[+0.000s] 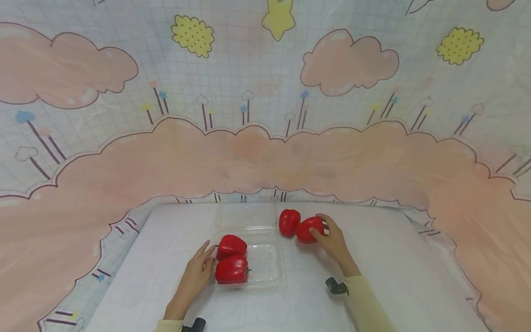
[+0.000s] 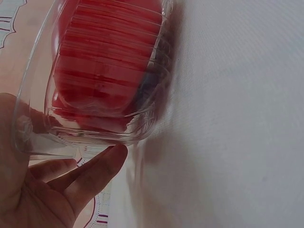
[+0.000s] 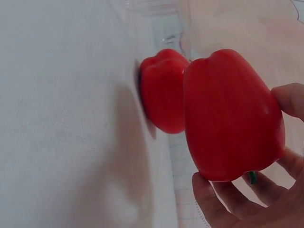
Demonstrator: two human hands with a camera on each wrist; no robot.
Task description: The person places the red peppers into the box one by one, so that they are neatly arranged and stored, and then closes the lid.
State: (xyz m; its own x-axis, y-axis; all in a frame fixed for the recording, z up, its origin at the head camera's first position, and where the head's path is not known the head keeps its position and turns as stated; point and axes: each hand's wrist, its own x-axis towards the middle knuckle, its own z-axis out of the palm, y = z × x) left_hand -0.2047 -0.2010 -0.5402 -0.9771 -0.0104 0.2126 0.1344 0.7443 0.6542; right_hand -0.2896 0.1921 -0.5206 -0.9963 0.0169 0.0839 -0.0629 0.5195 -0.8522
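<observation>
Two red bell peppers, a rear one (image 1: 231,246) and a front one (image 1: 231,269), lie in the left half of a clear plastic container (image 1: 265,282) with its lid folded open behind. My left hand (image 1: 198,268) holds this container at its left edge; in the left wrist view the rim runs between its digits, with a fingertip (image 2: 116,154) against the wall. My right hand (image 1: 335,240) grips another red bell pepper (image 3: 232,116) off the table, its green stem toward the palm. Just left of it, a fourth-looking red bell pepper (image 1: 289,222) rests on the table.
The container's transparent lid (image 1: 246,216) lies toward the back edge of the white table (image 1: 307,304). Behind the table hangs a cloth (image 1: 265,161) printed with clouds. Dark wrist devices, one on the right sleeve (image 1: 337,286), sit at both wrists.
</observation>
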